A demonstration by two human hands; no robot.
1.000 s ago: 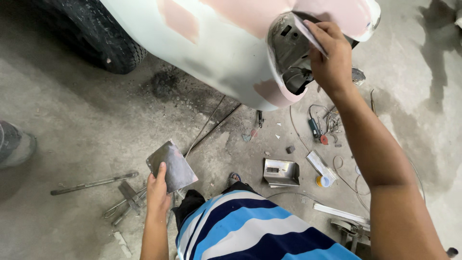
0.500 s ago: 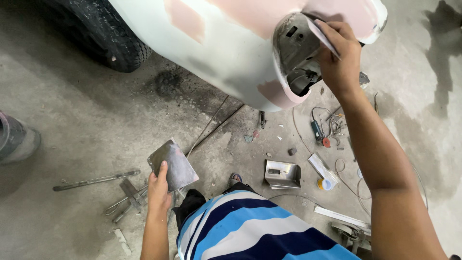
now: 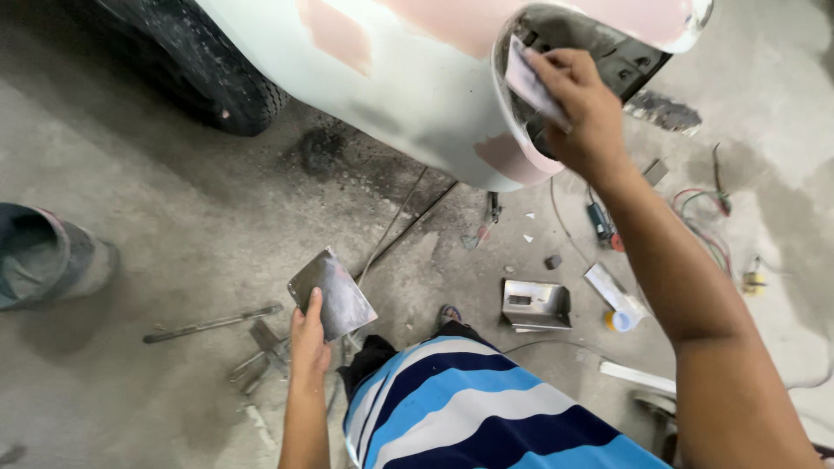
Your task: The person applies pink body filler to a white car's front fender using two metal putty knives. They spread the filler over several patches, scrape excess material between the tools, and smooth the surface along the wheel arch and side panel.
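1. Since the earlier frame, your right hand (image 3: 584,108) has slid leftward along the rim of the round opening in the car body panel (image 3: 382,82), and the view has shifted so the opening sits nearer the top edge.
2. Your right fingers are curled shut around a small pale spreader (image 3: 528,80), pressing its flat face against the left edge of that opening, where pink filler patches show on the grey-white panel.
3. Your left hand (image 3: 308,340) is low, near your striped shirt (image 3: 469,417), with thumb on top and fingers closed beneath a dark metal mixing plate (image 3: 333,293) held tilted above the concrete floor (image 3: 156,243).
4. Beyond the plate, a black tyre (image 3: 195,74) stands at upper left, well apart from both hands.
5. On the floor lie a long metal rod (image 3: 213,323) left of your left hand, a shiny metal tray (image 3: 536,304) between your arms, and coloured wires (image 3: 708,213) to the right.
6. A grey bucket (image 3: 43,256) sits at the far left edge.
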